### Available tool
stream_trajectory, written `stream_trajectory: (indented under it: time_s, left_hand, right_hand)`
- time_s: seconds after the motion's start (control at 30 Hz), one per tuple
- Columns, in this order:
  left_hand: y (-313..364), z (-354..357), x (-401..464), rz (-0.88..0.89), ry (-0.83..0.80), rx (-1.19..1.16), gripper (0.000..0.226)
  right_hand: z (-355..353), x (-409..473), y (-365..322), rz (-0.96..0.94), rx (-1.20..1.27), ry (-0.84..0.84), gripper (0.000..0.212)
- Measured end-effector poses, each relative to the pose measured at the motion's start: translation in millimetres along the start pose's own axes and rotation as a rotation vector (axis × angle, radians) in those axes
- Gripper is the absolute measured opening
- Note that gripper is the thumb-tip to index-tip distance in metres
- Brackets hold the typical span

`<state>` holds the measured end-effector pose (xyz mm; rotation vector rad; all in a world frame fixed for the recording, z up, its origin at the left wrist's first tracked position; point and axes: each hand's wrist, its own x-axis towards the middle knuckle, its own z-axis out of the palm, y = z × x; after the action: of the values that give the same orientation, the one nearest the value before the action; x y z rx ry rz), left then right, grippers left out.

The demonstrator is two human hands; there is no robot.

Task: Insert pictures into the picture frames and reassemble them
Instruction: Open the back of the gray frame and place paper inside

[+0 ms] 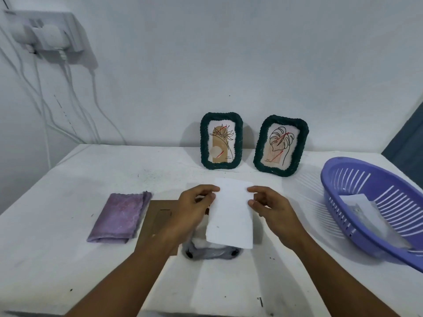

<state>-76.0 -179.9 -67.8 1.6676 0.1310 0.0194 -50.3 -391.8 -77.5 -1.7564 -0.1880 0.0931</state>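
Head view: both hands, left (196, 202) and right (267, 202), pinching white picture (231, 213), grey frame (210, 252) beneath mostly hidden.

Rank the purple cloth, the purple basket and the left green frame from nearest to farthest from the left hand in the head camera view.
From the left hand:
1. purple cloth, just to its left on the table.
2. left green frame, behind it against the wall.
3. purple basket, far off on the right.
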Motion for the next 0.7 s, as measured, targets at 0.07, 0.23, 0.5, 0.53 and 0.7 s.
stream_trajectory:
  time_s: [0.07,0.23,0.5,0.53,0.7]
  left_hand:
    - [2,10,1,-0.028,-0.080,-0.041,0.025]
    - [13,50,1,-0.027,-0.151,-0.098,0.034]
    - [2,130,21,-0.078,-0.158,-0.026,0.037]
    - [-1,139,23,-0.095,-0.167,-0.021,0.038]
    - [-13,183,28,-0.117,-0.210,0.089,0.043]
  right_hand:
    - [-11,2,-5,0.030,0.016,0.040,0.022]
    - [-51,3,-20,0.097,-0.394,0.062,0.024]
    - [-136,-6,-33,0.017,-0.934,0.197,0.039]
    - [-146,-7,-30,0.062,-0.983,0.175,0.042]
    - [-172,-14,-21,0.238,-0.873,0.063,0.042]
